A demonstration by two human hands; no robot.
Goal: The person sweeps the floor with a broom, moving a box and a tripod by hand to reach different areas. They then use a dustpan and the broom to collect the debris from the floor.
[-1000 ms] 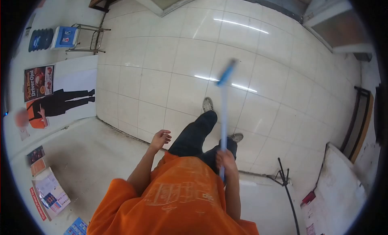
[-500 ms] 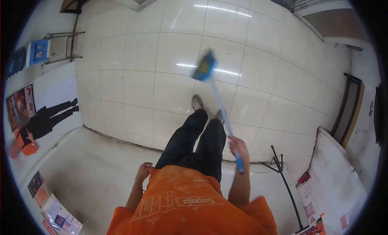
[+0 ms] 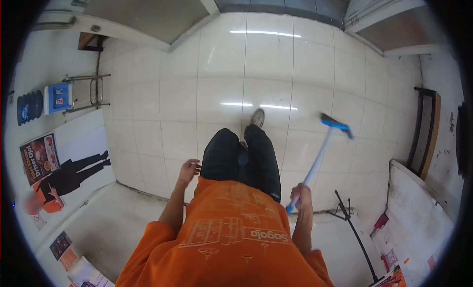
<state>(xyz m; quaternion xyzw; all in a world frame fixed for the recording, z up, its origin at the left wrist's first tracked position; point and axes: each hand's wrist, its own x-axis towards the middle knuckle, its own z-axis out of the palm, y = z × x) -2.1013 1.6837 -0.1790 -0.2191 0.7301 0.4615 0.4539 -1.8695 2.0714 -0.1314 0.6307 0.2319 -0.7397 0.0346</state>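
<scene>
My right hand (image 3: 301, 194) is wrapped round the light blue handle of a broom (image 3: 318, 159), close to its top end. The broom's blue head (image 3: 336, 123) with dark bristles is at the tiled floor (image 3: 221, 65), ahead and to the right of my feet. Whether the bristles press on the tiles is hard to see. Beside my left thigh hangs my left hand (image 3: 189, 171), fingers loosely apart and holding nothing.
Glass-panelled doors (image 3: 148, 11) stand ahead on the left and right (image 3: 394, 30). Along the left wall are a metal-legged stand (image 3: 88, 92), a blue-and-white box (image 3: 58, 98) and a poster (image 3: 44, 159). A dark-framed board (image 3: 424, 131) and a black stand (image 3: 355, 237) are on the right.
The broom head has swung from in front of my feet to the right. I have stepped forward, and the doors ahead show more. My left hand has moved forward slightly.
</scene>
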